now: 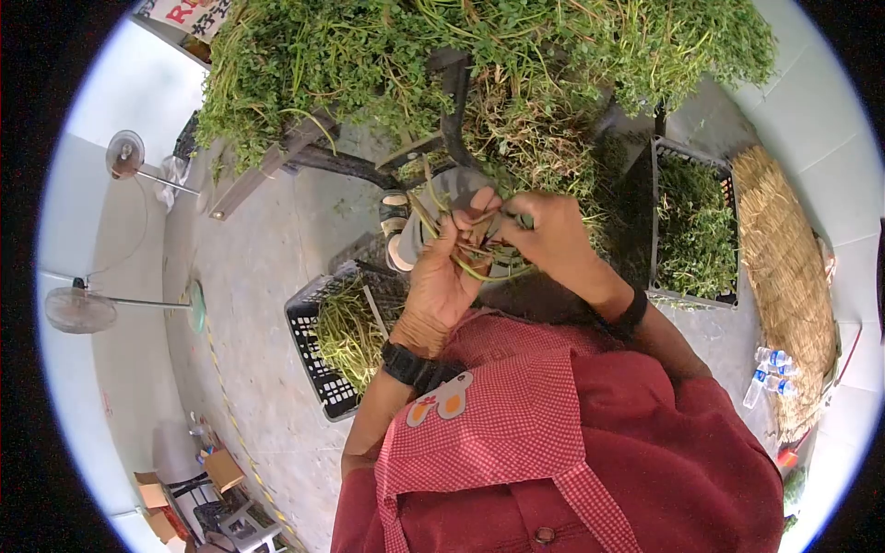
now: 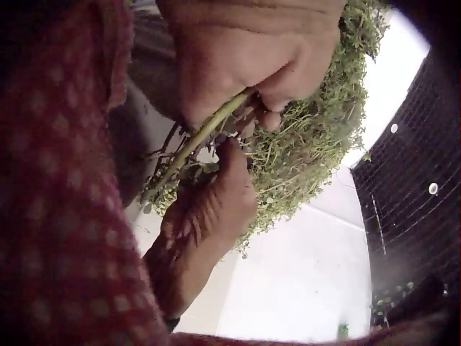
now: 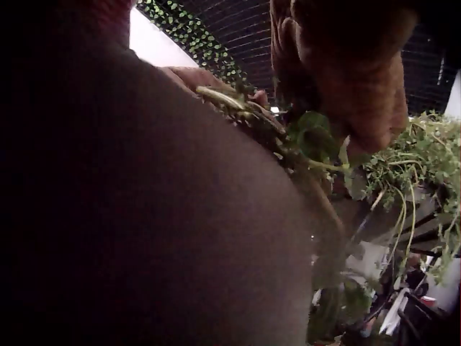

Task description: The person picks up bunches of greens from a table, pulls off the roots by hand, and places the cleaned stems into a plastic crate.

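Observation:
My left hand [image 1: 445,279] grips a few green and reddish leafy stems [image 1: 426,214], which poke out past its thumb and fingers. Close against it, my right hand [image 1: 558,241] has thumb and forefinger bent together in a pinch on the greens. In the left wrist view a thick pale-green stem [image 2: 209,131] runs out from under the left hand [image 2: 252,54], with the right thumb [image 2: 234,173] right beside it. The right wrist view has green leaves [image 3: 315,135] at the right fingertips [image 3: 371,137]; a dark, blurred shape covers much of that view.
A large heap of leafy greens [image 1: 350,74] lies in front on a dark-legged stand. Black crates hold stems [image 1: 346,336] on the left and greens [image 1: 696,226] on the right. A rolled straw mat [image 1: 784,276], water bottles [image 1: 770,373] and standing fans [image 1: 83,309] are farther out.

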Motion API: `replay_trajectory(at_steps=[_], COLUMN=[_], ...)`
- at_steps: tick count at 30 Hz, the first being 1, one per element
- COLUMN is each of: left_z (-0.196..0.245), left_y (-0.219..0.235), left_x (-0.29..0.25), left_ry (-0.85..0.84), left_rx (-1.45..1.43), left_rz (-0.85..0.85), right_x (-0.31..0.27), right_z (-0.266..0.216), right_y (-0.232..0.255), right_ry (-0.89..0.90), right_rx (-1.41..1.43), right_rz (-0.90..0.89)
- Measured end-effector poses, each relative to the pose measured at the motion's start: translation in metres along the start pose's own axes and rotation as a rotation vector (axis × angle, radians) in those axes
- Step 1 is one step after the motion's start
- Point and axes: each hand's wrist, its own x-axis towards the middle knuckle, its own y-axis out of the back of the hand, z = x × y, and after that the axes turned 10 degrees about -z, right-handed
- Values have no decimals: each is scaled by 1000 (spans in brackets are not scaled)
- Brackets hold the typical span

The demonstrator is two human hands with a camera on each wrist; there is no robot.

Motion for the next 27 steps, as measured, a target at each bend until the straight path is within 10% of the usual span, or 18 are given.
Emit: replay_trajectory(at_steps=[6,9,15,19,21,27], left_z=[5,12,4,11,8,6], left_y=[-6,-5,-5,-8,-2,-10], left_x=[1,-3,2,2,2,3], left_ry=[29,-28,-9,40,-9,2], left_rx=[-75,-100,-194,-232,-226,-87], left_rz=[-60,-40,-31,-73,-79,-77], right_x=[12,7,-5,-8,-10,-11], right_z=[30,85,35,3,9,-5], right_y=[4,41,64,31,10,14], right_ry=[-135,-338,-242,-459,2,-130], right_rx=[-34,527,1178,978,480,215], right_rz=[314,314,-243,-299,-257,-330])
